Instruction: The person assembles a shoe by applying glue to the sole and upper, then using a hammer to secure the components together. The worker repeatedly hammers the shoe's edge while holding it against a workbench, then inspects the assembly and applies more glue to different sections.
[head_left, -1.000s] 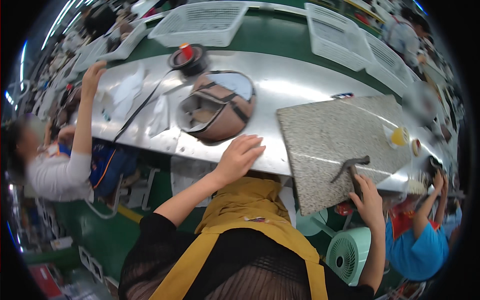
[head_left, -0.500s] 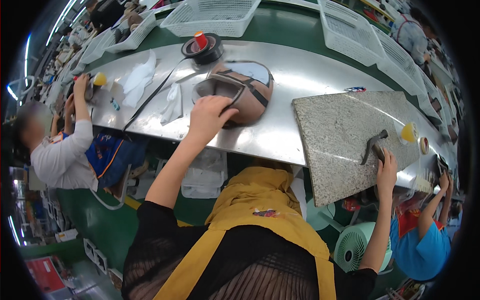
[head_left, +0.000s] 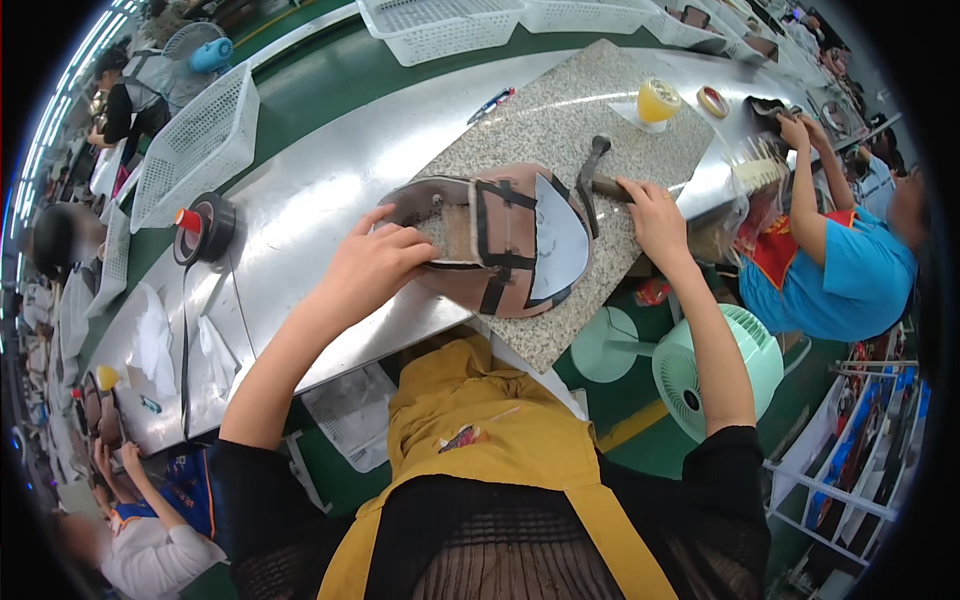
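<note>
Brown bag piece [head_left: 500, 240] under left hand [head_left: 375, 265] fingertips [head_left: 425, 240]

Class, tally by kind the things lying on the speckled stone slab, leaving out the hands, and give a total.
Brown leather piece with black straps: 1
Dark-headed hammer: 1
Yellow cup: 1
Total: 3
The left hand rests on the leather piece; the right hand grips the hammer's handle.
</note>
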